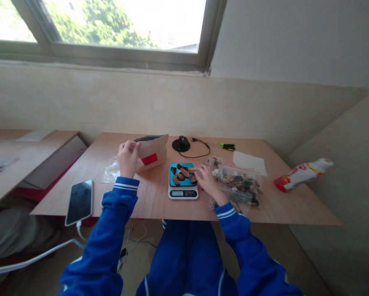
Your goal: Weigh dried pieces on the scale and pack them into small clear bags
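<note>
My left hand (128, 158) is closed on the top edge of a paper pouch (158, 149) with a red label, holding it upright left of the scale. A white kitchen scale (183, 193) with a blue top stands in front of me. Several brown-and-black lumps (178, 176) lie on it; their exact kind is not clear. Over the right side of the scale is my right hand (205, 179), fingertips drawn together at a brown lump (190, 169). Beside that hand, clear plastic bags (240, 181) hold many brown, dark and whitish pieces.
A phone (79, 202) with a white cable lies at the left edge, near a crumpled clear bag (111, 169). Behind the scale are a black round device (181, 144) with a cable and a green-black screwdriver (227, 146). White paper (250, 163) and a red-white bottle (303, 174) are at right.
</note>
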`<state>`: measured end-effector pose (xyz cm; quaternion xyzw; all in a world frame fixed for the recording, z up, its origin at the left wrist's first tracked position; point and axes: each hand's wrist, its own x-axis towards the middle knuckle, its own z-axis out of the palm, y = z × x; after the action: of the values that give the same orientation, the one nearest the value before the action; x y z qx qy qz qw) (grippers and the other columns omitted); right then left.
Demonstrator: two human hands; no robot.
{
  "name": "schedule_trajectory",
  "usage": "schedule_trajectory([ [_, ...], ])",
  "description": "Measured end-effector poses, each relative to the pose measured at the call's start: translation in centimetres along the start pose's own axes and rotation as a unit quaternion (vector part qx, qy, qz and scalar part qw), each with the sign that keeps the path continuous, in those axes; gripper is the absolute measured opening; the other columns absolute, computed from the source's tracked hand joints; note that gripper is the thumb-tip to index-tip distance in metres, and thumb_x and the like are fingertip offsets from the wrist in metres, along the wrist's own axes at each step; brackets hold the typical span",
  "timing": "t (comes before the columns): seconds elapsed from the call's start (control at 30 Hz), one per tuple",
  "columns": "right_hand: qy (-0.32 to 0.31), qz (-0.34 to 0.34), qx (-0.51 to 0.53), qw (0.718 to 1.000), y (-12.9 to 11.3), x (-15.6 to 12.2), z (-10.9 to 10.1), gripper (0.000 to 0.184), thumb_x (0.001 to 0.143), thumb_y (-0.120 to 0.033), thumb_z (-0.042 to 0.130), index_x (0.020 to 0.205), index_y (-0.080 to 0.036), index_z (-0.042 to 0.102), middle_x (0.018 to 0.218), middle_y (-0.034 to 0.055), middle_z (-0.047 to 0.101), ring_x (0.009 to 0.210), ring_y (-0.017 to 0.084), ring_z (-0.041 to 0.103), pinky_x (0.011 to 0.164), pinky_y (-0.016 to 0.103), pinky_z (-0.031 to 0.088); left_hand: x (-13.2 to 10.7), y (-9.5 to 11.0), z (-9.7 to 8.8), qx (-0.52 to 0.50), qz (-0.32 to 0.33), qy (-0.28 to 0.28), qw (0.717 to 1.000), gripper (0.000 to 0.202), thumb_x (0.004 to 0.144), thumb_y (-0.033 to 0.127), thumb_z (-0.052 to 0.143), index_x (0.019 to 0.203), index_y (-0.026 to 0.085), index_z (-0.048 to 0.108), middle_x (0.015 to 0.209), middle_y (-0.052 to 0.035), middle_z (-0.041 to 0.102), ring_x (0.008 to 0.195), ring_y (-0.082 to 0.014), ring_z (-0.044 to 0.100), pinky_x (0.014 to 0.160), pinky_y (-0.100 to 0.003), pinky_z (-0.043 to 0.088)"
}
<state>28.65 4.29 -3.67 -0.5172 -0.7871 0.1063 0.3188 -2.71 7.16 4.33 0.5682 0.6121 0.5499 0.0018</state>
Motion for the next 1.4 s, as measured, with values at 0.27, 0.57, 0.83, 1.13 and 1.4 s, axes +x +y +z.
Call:
schedule_trajectory([
  [0.27,-0.261,-0.053,-0.127,0.956,-3.6,10.1,3.9,0.026,0.082,-0.032,0.066,0.104,-0.018,0.069,0.113,0.0114,0.06,0.113,0.029,0.044,0.095,0.043,0.03,-0.5,-0.1,-0.2,-0.001,0.008,0.0,1.0,0.025,0.086,0.043,0.055,0.08,0.019,0.06,0.079,-0.0014,0.053,0.074,-0.0144,0.056,0.076,-0.029,0.047],
  [0.57,-0.112,0.017,-0.003,0.994,-3.8,9.8,0.2,0.015,0.081,-0.028,0.063,0.087,-0.018,0.072,0.1,0.008,0.067,0.1,0.024,0.055,0.088,0.038,0.038,-0.6,0.1,-0.7,0.004,0.007,-0.02,1.0,0.025,0.087,0.042,0.054,0.079,0.019,0.06,0.079,-0.0011,0.052,0.074,-0.0138,0.056,0.076,-0.028,0.047],
  [0.83,-0.081,0.087,0.121,0.986,1.4,-2.7,-2.8,0.018,0.083,-0.032,0.06,0.089,-0.019,0.07,0.087,0.0064,0.072,0.079,0.02,0.065,0.073,0.034,0.049,-0.3,0.2,0.3,0.021,-0.012,0.008,1.0,0.037,0.087,0.053,0.048,0.082,0.018,0.06,0.081,-0.0029,0.052,0.076,-0.0161,0.056,0.079,-0.031,0.048],
  [1.13,-0.051,0.093,-0.1,0.989,2.0,-5.9,-0.4,0.014,0.085,-0.028,0.058,0.096,-0.024,0.067,0.1,0.0065,0.066,0.099,0.028,0.055,0.082,0.041,0.037,2.2,-0.7,1.6,-0.005,-0.047,0.054,0.997,0.031,0.086,0.047,0.054,0.082,0.018,0.063,0.085,-0.0034,0.051,0.079,-0.0157,0.055,0.084,-0.032,0.047],
  [1.4,-0.042,0.077,-0.124,0.988,3.0,-6.7,-0.1,0.014,0.086,-0.03,0.057,0.08,-0.024,0.067,0.09,0.0071,0.062,0.092,0.027,0.054,0.079,0.041,0.037,4.5,-1.3,4.2,-0.03,-0.034,0.041,0.998,0.032,0.087,0.044,0.053,0.101,0.018,0.064,0.107,-0.0102,0.048,0.109,-0.0229,0.05,0.104,-0.04,0.038],
])
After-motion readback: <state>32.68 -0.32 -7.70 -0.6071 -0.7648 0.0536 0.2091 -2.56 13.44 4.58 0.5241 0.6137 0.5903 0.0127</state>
